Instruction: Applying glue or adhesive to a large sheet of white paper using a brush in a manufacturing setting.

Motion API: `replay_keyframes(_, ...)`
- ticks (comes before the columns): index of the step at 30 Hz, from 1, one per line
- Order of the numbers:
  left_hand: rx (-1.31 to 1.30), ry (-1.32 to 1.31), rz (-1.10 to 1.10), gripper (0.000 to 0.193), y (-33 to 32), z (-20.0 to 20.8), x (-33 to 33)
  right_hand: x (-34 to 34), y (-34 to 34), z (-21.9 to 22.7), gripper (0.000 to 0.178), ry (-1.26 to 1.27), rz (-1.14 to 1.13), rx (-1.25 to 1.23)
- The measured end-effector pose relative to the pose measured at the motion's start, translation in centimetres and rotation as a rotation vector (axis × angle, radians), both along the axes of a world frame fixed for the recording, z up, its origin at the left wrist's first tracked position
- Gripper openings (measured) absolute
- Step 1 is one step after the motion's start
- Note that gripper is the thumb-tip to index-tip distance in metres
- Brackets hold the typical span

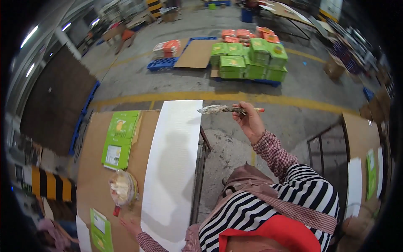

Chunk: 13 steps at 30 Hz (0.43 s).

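Note:
My right hand (248, 122) is closed round a brush (218, 109), held level past the far right corner of a long white sheet (172, 155). Whitish, crusted matter covers the brush's pointed head, and its handle end is red. Low on the left, my left hand (132, 227) is spread over the cardboard-topped table (90, 168), apparently holding nothing. Just beyond it stands a round tub (122, 187) of pale paste with a red piece (116, 211) at its near side. Flat green printed cartons (121, 138) lie beyond the tub, and another green carton (100, 231) is nearer me.
Green boxes (247, 63) and orange boxes (241, 35) are stacked on blue pallets across the yellow floor line. At right stands another cardboard-topped table (363, 134) with white sheets and a green carton. Another person (54, 235) is at the lower left.

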State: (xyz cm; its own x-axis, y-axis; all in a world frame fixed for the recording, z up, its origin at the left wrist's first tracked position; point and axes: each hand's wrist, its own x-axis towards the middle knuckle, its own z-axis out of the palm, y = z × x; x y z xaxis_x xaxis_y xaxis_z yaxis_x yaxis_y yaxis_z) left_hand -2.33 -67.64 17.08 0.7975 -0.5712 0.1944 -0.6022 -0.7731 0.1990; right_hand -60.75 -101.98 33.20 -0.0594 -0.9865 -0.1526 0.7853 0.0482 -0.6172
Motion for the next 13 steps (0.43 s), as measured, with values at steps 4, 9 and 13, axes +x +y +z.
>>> replay_keyframes(4, 0.318, 0.068, 0.059, 0.062, -4.9, -1.3, 9.4, -1.6, 7.4, 0.0, 0.013, 0.038, -0.147, 0.053)
replay_keyframes(9, 0.498, 0.039, 0.034, 0.064, -5.8, -5.2, 17.6, -1.0, 15.0, 0.1, 0.013, 0.118, -0.196, 0.098)
replay_keyframes(13, 0.492, -0.042, -0.071, 0.066, -6.3, -10.2, 22.3, 0.7, 18.3, 0.6, 0.014, 0.121, -0.228, 0.138)
